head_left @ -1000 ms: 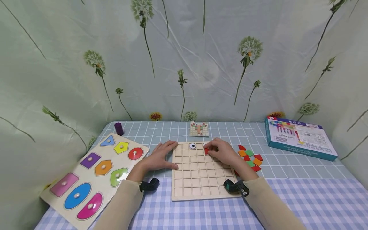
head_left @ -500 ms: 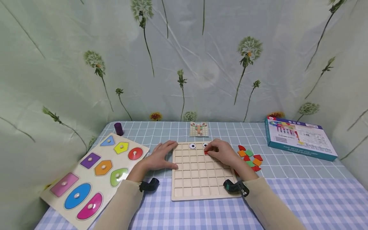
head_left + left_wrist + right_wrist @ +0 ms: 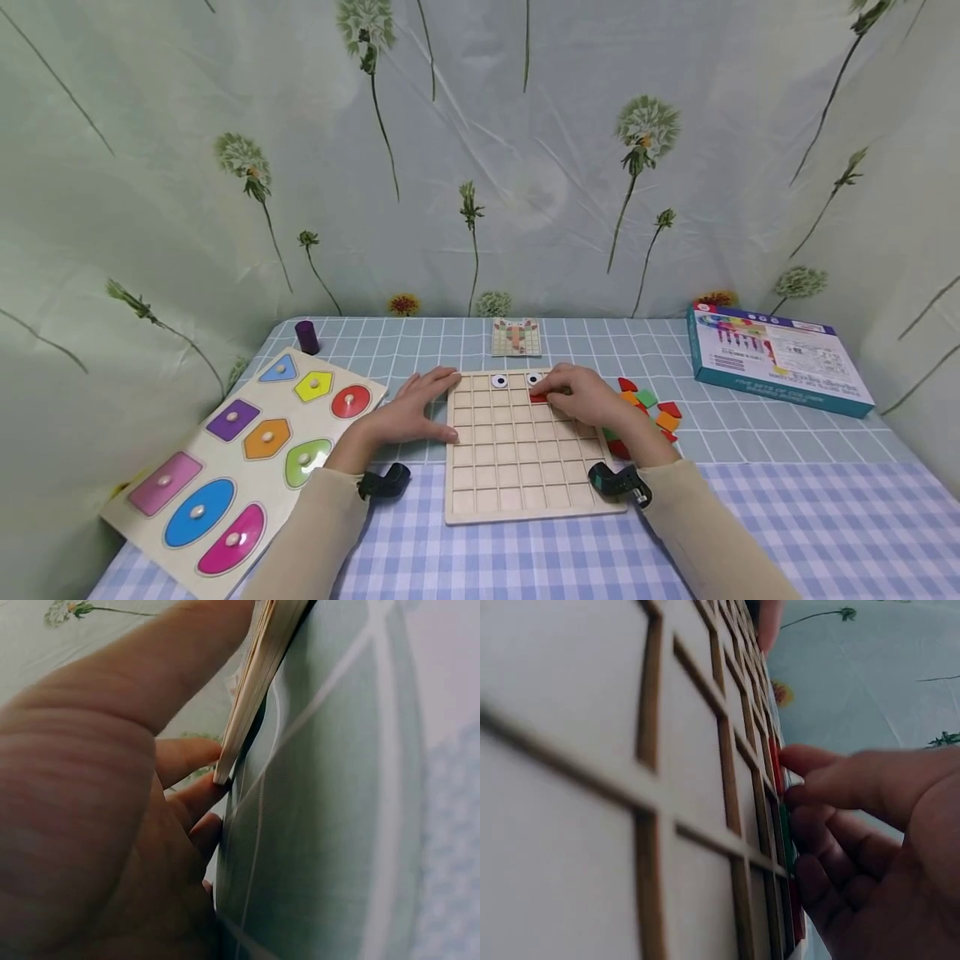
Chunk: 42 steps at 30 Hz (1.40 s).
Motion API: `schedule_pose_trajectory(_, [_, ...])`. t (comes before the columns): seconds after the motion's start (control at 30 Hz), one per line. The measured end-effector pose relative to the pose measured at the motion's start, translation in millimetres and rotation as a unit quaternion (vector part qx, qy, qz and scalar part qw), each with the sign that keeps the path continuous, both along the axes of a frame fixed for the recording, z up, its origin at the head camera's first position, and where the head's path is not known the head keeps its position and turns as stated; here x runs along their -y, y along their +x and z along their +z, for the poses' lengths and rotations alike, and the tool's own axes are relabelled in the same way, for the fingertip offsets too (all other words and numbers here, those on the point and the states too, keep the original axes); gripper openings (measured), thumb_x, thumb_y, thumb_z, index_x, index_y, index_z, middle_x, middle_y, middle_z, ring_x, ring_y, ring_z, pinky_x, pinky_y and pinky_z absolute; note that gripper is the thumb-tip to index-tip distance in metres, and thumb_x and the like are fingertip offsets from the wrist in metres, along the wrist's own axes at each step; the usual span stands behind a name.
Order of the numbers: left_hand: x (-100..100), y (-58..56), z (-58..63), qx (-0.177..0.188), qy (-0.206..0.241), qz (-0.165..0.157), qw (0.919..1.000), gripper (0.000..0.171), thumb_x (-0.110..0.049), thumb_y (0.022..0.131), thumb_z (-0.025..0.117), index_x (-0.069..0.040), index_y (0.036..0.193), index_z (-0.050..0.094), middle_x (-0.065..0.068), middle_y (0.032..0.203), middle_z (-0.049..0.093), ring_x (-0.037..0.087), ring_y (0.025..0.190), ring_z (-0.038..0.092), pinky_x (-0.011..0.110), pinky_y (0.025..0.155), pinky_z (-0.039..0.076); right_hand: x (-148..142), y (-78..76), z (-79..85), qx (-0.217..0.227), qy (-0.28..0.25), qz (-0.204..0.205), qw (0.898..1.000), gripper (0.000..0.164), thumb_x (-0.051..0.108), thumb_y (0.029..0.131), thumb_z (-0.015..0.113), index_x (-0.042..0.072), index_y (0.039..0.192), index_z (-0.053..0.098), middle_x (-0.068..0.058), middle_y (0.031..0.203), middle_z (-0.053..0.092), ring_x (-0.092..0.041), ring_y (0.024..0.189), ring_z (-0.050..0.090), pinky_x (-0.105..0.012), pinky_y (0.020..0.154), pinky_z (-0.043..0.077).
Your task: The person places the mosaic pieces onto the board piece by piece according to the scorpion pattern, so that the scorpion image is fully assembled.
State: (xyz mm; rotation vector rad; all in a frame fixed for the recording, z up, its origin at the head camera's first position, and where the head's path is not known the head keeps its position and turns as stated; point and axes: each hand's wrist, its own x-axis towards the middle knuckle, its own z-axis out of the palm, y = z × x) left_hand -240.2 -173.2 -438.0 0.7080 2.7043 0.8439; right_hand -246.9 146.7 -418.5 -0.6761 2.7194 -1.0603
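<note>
A square wooden grid board (image 3: 506, 454) lies before me, with two white eye tiles (image 3: 498, 381) in its top row. My right hand (image 3: 588, 396) is over the upper right of the board, thumb and fingertips at a small red tile (image 3: 538, 397) below the right eye tile. In the right wrist view that red tile (image 3: 775, 761) sits low among the ridges, under the fingertips; a green tile (image 3: 787, 840) shows beneath the other fingers. My left hand (image 3: 408, 412) rests spread along the board's left edge, thumb and fingers touching it, seen close in the left wrist view.
Loose red, orange and green tiles (image 3: 647, 398) lie right of the board, partly behind my right forearm. A pattern card (image 3: 516, 337) lies beyond it. A shape puzzle (image 3: 281, 487) and purple cylinder (image 3: 307, 337) are at left; a flat box (image 3: 780, 358) is at back right.
My right hand has shifted slightly with the red tile, from the right eye tile to just below it, uncovering that eye. The left hand stays at the board's edge.
</note>
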Motion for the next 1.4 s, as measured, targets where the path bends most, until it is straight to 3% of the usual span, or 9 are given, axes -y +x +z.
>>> schedule_pose_trajectory(0.17, [1.2,0.4,-2.9,0.004,0.002,-0.004,1.0,0.099,-0.045,0.076,0.084,-0.014,0.156,0.034,0.009,0.163,0.029,0.033,0.153,0.021,0.06,0.126,0.003,-3.4,0.5,2.5,0.017,0.002,0.02,1.0,0.029,0.006,0.095,0.057,0.015,0.115,0.075,-0.005,0.113,0.067,-0.016,0.091,0.056,-0.03,0.078,0.046])
schedule_pose_trajectory(0.4, [-0.1,0.5,-1.8,0.001,0.0,-0.004,1.0,0.099,-0.045,0.076,0.084,-0.014,0.156,0.035,0.01,0.164,0.028,0.034,0.154,0.02,0.06,0.126,0.003,-14.3,-2.0,10.8,0.026,-0.024,0.021,0.999,0.024,0.012,0.099,0.058,0.013,0.12,0.071,-0.005,0.115,0.072,-0.02,0.104,0.066,-0.036,0.089,0.056])
schedule_pose_trajectory(0.67, [-0.7,-0.8,-0.5,0.001,-0.003,-0.001,1.0,0.099,-0.046,0.077,0.083,-0.015,0.157,0.034,0.008,0.165,0.026,0.033,0.154,0.018,0.06,0.126,0.002,-40.8,-3.4,30.9,0.032,0.008,-0.044,0.998,0.03,0.017,0.1,0.057,0.012,0.128,0.066,-0.011,0.126,0.067,-0.029,0.112,0.061,-0.048,0.096,0.054])
schedule_pose_trajectory(0.8, [-1.8,-0.5,0.0,0.001,-0.008,0.001,1.0,0.099,-0.047,0.077,0.082,-0.015,0.157,0.034,0.008,0.166,0.026,0.032,0.155,0.017,0.059,0.126,0.002,-60.7,-4.0,35.6,0.029,0.051,-0.059,0.997,0.032,0.016,0.097,0.062,0.011,0.129,0.066,-0.013,0.122,0.066,-0.029,0.107,0.057,-0.04,0.086,0.055])
schedule_pose_trajectory(0.97, [-2.4,-0.4,0.0,0.0,-0.01,0.0,1.0,0.099,-0.047,0.077,0.082,-0.015,0.157,0.033,0.008,0.166,0.025,0.032,0.156,0.015,0.059,0.127,0.002,-82.5,-5.6,34.5,0.028,0.082,-0.06,0.994,0.034,0.014,0.094,0.066,0.011,0.127,0.066,-0.018,0.122,0.064,-0.029,0.102,0.055,-0.029,0.075,0.052])
schedule_pose_trajectory(1.4, [-1.9,-1.0,-2.6,-0.003,-0.01,0.003,0.9999,0.098,-0.048,0.078,0.081,-0.017,0.157,0.033,0.007,0.166,0.025,0.032,0.156,0.015,0.059,0.126,0.002,-110.1,-8.2,17.4,0.069,0.104,-0.059,0.99,0.023,0.013,0.088,0.075,0.015,0.111,0.074,-0.02,0.123,0.055,-0.031,0.102,0.052,-0.035,0.078,0.057])
